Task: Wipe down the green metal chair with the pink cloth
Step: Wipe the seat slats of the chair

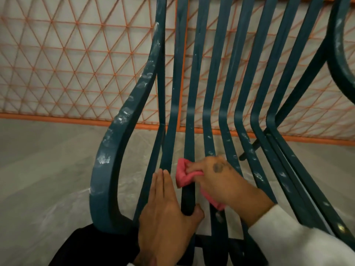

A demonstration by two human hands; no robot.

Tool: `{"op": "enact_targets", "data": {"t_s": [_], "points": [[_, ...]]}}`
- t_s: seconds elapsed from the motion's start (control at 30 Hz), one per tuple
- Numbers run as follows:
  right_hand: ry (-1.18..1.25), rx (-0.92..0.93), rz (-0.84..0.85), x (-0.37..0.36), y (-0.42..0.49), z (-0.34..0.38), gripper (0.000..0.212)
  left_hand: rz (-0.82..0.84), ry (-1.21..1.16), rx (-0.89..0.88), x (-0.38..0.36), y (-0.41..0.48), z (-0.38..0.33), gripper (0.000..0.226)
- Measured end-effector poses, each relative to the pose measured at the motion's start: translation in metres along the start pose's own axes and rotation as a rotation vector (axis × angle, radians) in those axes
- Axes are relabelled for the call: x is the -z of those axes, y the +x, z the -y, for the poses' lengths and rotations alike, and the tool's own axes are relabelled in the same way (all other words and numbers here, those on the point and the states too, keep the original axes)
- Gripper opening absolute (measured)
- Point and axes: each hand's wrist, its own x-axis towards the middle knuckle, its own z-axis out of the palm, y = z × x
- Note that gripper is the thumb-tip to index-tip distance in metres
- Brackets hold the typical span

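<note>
The green metal chair [107,150] fills the view, its slatted seat and back running away from me, with whitish smudges on the left armrest and several slats. My right hand [217,175] grips the bunched pink cloth [182,174] and presses it against a seat slat near the middle. My left hand [167,210] lies flat on the seat slats just left of the cloth, fingers straight and together, thumb hooked against a slat.
An orange wire-mesh fence [76,64] stands right behind the chair. The pale concrete floor [48,169] shows to the left and through the slats. The chair's right armrest [340,54] curves at the frame's right edge.
</note>
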Motion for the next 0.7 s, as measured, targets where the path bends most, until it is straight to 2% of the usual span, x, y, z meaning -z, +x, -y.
{"op": "enact_targets", "data": {"t_s": [0.1, 0.27, 0.37, 0.47, 0.7], "points": [[0.071, -0.176, -0.043, 0.012, 0.030, -0.010, 0.030, -0.025, -0.003, -0.016, 0.003, 0.000, -0.003, 0.113], [-0.063, -0.097, 0.014, 0.014, 0.035, -0.011, 0.026, 0.008, -0.002, -0.019, 0.010, 0.003, -0.007, 0.112], [-0.101, -0.035, 0.079, 0.013, 0.007, -0.001, 0.027, 0.090, -0.051, 0.035, 0.010, 0.019, -0.007, 0.120], [-0.176, 0.014, 0.153, 0.011, -0.009, 0.006, 0.025, 0.104, -0.136, 0.067, 0.012, 0.036, -0.010, 0.129], [-0.090, -0.063, -0.020, 0.012, 0.034, -0.014, 0.028, 0.080, -0.119, 0.084, 0.009, 0.034, -0.008, 0.128]]}}
